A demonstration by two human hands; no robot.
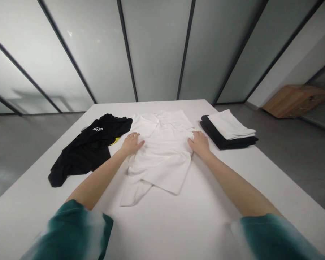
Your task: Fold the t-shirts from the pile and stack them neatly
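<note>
A white T-shirt [165, 155] lies spread and wrinkled on the table in front of me, its collar end pointing away. One lower corner of it sticks out askew toward me on the left. My left hand [132, 143] rests on the shirt's left edge, fingers stretched out. On the opposite edge lies my right hand [199, 143], also with its fingers extended and the thumb apart. Neither hand visibly grips the cloth.
A black T-shirt [83, 148] with white lettering lies crumpled at the left, a bit of yellow [115, 141] beside it. Folded black clothes [222, 139] with a folded white garment [230, 124] on top sit at the right. The white table [178, 227] ends before frosted glass panels.
</note>
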